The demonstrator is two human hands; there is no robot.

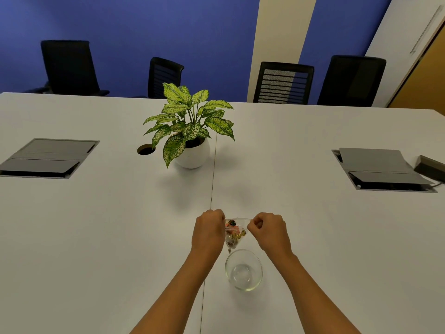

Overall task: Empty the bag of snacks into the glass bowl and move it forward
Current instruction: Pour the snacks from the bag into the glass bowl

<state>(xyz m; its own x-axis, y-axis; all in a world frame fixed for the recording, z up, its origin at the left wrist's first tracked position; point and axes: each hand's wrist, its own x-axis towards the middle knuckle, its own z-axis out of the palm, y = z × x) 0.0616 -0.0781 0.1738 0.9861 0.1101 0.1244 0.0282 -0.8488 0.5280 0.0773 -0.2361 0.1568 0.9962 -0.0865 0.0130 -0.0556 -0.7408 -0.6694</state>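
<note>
Between both grips, left hand [209, 231] and right hand [269, 229]: snack bag [234, 233].

Even, soft overhead light, moderately bright. Faint blurred shadows on my desk [96, 225] just in front of the plant [190, 126]. Wide-angle bending toward edges; chairs behind the plant slightly soft. No strong glare.

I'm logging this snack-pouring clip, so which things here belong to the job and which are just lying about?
Job: left hand and right hand gripping the snack bag; empty glass bowl.

Lying about: potted plant; two grey table hatches; four black chairs.
</note>
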